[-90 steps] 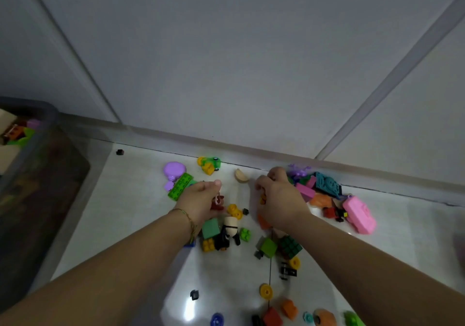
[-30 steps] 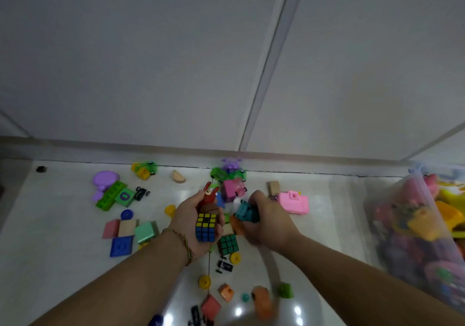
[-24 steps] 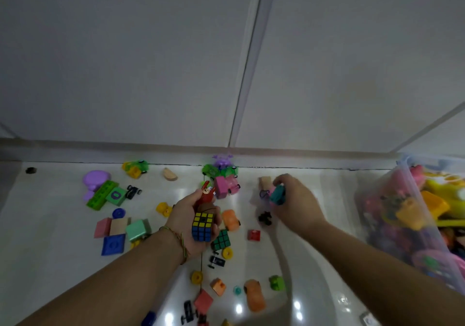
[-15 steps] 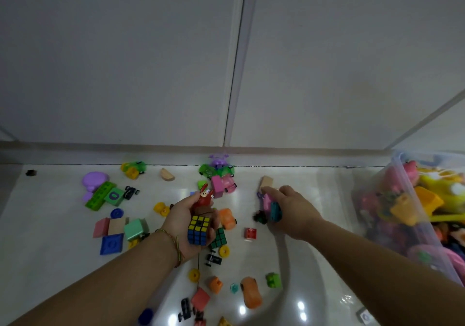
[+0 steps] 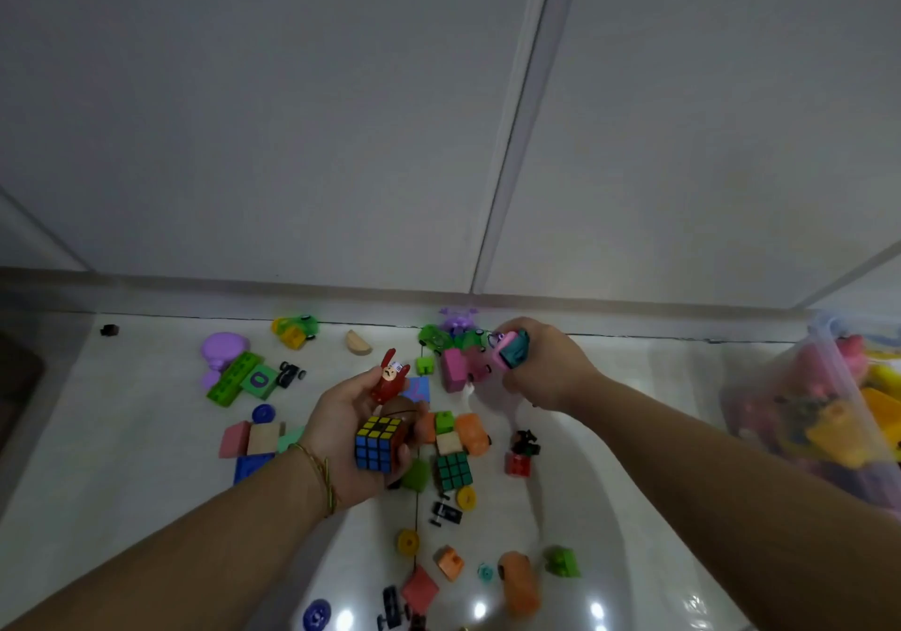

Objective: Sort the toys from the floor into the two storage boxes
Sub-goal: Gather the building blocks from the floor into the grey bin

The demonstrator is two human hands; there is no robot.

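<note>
Holding three items at once, my left hand [image 5: 341, 418] is turned palm-up over the middle of the scattered toys. Its fingers curl round a multicoloured puzzle cube [image 5: 378, 443]. A red rabbit figure [image 5: 389, 377] stands upright against the thumb. A brown rounded piece [image 5: 401, 411] sits between the cube and the rabbit; I cannot tell what it is.

My right hand [image 5: 548, 369] is further forward and to the right, close to the base of the wall. Its fingers are curled round a teal toy [image 5: 517, 350], with a small pink piece [image 5: 502, 356] gripped against it. A pink toy vehicle [image 5: 458, 369] lies on the floor just beside this hand; whether they touch cannot be determined.

Loose toys on the floor:
- A green-faced puzzle cube [image 5: 453, 470] lies just right of my left hand.
- An orange car [image 5: 474, 433] lies between the two forearms.
- A green brick [image 5: 231, 377] and a purple toy [image 5: 222, 345] lie well left of my left hand.

One clear storage box [image 5: 824, 362], already holding pink and yellow toys, stands at the far right, apart from my right hand.
</note>
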